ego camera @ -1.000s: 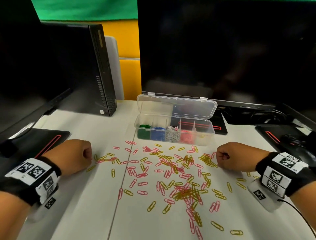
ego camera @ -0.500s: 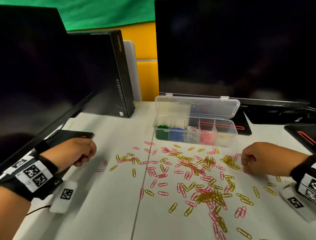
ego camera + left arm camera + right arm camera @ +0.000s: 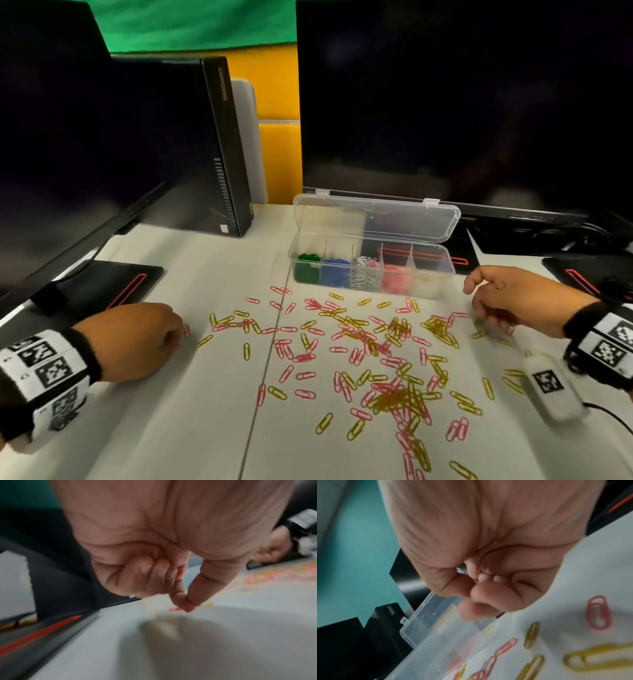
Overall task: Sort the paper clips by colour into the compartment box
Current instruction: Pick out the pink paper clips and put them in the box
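Picking pink clips, right hand heading for the box

My left hand [image 3: 137, 339] is now pinching a small pink wire paper clip [image 3: 187, 329] at the white surface [image 3: 191, 428]; my right hand [image 3: 513, 298], fingers curled, contents unclear, has lifted from the pile toward the clear plastic compartment box [image 3: 373, 267] beyond.

A white worktop [image 3: 191, 394] with a seam down its middle carries a loose scatter of pink and yellow paper clips [image 3: 373, 356]. Toward the back stands a clear compartment box [image 3: 373, 270] with its lid open. A small black computer [image 3: 219, 150], two dark monitors and their black, red-lined stand bases [image 3: 102, 287] also rest there.
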A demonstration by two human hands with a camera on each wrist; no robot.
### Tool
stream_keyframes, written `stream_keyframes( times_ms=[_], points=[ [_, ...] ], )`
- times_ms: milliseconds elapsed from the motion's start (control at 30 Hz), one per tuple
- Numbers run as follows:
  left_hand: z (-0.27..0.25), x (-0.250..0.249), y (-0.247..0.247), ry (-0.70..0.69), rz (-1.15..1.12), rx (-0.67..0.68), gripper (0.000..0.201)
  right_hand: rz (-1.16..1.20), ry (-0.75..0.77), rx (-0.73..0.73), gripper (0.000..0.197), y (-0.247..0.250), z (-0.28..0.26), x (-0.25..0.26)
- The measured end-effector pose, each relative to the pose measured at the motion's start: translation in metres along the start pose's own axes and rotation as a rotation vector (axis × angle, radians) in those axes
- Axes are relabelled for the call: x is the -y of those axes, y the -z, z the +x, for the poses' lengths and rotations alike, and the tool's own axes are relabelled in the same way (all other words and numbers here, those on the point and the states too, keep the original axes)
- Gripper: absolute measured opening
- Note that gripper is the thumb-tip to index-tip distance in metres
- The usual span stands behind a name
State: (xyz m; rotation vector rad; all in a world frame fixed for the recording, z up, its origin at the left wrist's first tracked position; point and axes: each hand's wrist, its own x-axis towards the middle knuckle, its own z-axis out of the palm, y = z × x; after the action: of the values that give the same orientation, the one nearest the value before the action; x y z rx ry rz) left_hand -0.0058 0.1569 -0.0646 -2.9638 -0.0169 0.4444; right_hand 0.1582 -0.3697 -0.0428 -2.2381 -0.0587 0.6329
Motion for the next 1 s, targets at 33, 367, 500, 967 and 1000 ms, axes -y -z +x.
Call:
stream_keyframes(
  times_ms=[33, 367, 500, 967, 1000],
  points=[
    [0.001, 0.000, 0.003, 0.017, -0.019, 0.003, 0.022, 0.005, -0.024, -0.011, 0.021, 0.001, 0.003, 0.000],
    [0.007, -0.004, 0.020, 0.350, -1.430, -0.100, 0.029, -0.855, 0.089, -0.048, 0.012, -0.024, 0.014, 0.003],
    [0.010, -0.001, 0.017, 0.240, -1.160, -0.070, 0.019, -0.671, 0.021, -0.023, 0.013, -0.016, 0.009, 0.006],
    [0.020, -0.003, 0.013, 0.024, -0.009, 0.040, 0.021, -0.772, 0.144, 0.000, 0.011, -0.029, -0.002, 0.016],
    [0.023, -0.001, 0.014, 0.054, -0.156, 0.017, 0.023, -0.818, 0.162, -0.002, 0.012, -0.031, -0.001, 0.016]
  ],
)
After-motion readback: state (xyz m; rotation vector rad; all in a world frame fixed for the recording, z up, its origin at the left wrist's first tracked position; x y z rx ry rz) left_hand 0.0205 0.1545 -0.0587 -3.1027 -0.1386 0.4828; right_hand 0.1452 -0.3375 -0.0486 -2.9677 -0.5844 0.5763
